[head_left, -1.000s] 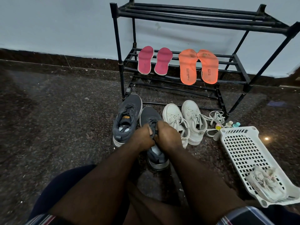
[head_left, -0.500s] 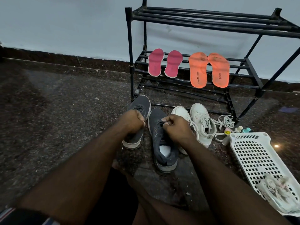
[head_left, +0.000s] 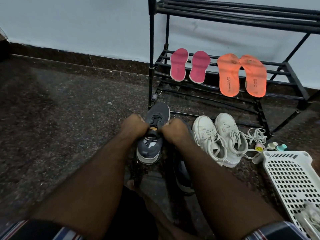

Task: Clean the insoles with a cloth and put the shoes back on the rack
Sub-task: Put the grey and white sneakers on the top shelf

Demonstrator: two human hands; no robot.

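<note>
On the floor before the rack (head_left: pixel 225 13), both hands curl their fingers (head_left: pixel 141 119) round the laces of a grey shoe (head_left: pixel 154 129): left hand (head_left: pixel 134 126), right hand (head_left: pixel 174 129). Second grey shoe (head_left: pixel 181 177) lies under the right forearm. White shoes (head_left: pixel 220 139) just beside. Pink insoles (head_left: pixel 189 66) and orange insoles (head_left: pixel 241 75) rest on the middle shelf. White basket (head_left: pixel 292 177) holds a cloth (head_left: pixel 310 217).

Right arm perhaps hides second grey shoe (head_left: pixel 181 175).

Grey shoe (head_left: pixel 152 134), pink (and orange) insoles (head_left: pixel 179 65).
</note>
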